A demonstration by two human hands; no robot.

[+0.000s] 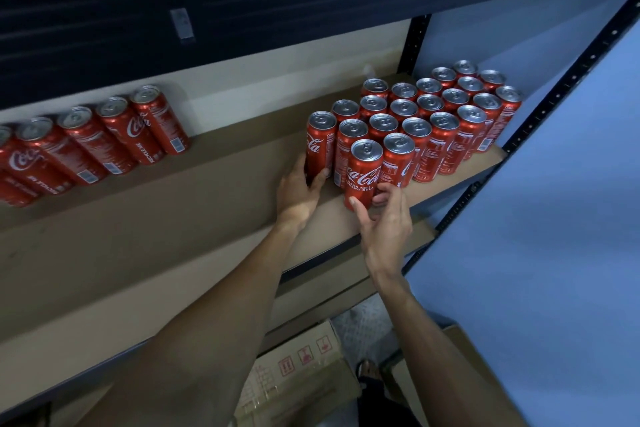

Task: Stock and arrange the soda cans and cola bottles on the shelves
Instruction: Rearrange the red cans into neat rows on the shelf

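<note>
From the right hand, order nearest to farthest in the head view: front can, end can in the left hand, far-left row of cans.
1. front can, in the right hand's grip.
2. end can, in the left hand, just left.
3. row of cans, far left on the shelf.

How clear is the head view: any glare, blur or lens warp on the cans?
Head view: dim, soft light; mild sheen on the can tops, no glare; front can in the right hand and left-end can in the left hand sharp; wide-angle tilts the left row and shelf post.
</note>
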